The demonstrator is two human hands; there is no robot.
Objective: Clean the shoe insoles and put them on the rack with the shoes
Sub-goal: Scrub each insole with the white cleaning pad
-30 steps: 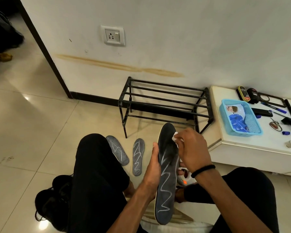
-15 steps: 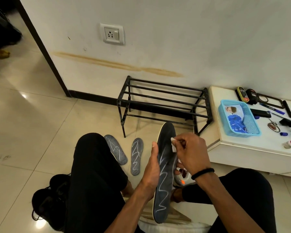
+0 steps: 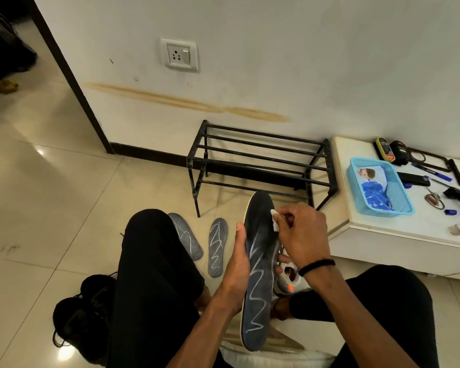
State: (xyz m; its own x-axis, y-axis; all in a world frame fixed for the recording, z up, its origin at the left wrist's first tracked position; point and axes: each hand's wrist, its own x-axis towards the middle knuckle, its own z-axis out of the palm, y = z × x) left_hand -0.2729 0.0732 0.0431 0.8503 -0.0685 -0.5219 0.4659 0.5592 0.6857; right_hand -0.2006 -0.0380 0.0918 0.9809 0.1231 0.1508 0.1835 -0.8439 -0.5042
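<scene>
- Dark grey insole [image 3: 259,274], scribbled with white zigzag lines, is standing lengthwise between the person's knees, its toe end pointing towards the black metal rack [image 3: 260,166].
- Left hand [image 3: 238,264] is gripping its left edge, thumb lying along the rim.
- Right hand [image 3: 302,235] is pinching a small white wipe [image 3: 275,221] against the upper part.
- Two more insoles [image 3: 202,243] are lying on the tiled floor [image 3: 64,208], black shoes [image 3: 83,314] resting nearby.
</scene>
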